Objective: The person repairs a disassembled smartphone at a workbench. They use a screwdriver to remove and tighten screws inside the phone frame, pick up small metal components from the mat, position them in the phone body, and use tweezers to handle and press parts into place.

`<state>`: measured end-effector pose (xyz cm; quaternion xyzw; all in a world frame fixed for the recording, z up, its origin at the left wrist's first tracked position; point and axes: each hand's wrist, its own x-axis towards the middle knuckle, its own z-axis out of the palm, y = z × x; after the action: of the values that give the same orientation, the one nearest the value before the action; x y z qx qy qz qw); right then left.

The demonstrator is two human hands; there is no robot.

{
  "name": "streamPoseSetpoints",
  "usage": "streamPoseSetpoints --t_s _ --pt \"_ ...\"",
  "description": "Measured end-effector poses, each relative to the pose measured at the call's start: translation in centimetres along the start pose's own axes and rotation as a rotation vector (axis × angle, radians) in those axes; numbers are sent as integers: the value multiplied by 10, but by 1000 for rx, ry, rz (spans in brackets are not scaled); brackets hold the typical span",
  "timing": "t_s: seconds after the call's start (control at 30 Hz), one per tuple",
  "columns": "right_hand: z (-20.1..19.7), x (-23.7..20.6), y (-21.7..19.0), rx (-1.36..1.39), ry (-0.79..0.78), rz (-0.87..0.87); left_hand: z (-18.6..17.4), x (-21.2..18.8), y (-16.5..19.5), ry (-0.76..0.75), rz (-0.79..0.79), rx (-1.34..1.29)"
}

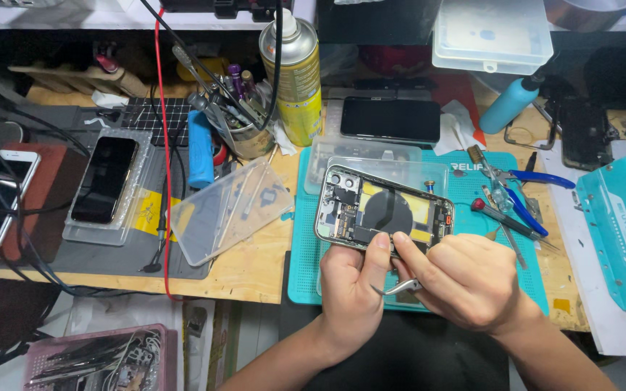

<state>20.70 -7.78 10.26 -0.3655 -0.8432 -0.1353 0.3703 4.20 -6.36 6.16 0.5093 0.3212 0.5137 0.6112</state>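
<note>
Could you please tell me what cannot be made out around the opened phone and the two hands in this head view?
- Tweezers tips: hidden behind the right hand.
- Opened phone lower edge: covered by the left hand and right fingers.
- Phone's inner parts: too small to tell.

A single head-worn camera looks steeply down and forward from close above the workbench (pixel 255 271). The grip, both hands on the opened phone (pixel 383 212), sits just below centre; shelf edge lies far beyond it.
</note>
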Motion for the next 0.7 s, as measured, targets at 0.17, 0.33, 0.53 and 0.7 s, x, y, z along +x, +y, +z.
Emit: streamPoseSetpoints --t_s 0.17,0.33,0.53,0.7 --pt "3 -1 1 -8 4 -14 0 1 4 -14 16 16" --pt "6 -4 0 45 18 -28 -3 -4 1 14 29 126" --pt "12 -7 1 61 -6 60 -5 1 -11 2 -58 -214" --pt "10 -10 2 7 68 95 -8 10 -12 -21 -110 -350"
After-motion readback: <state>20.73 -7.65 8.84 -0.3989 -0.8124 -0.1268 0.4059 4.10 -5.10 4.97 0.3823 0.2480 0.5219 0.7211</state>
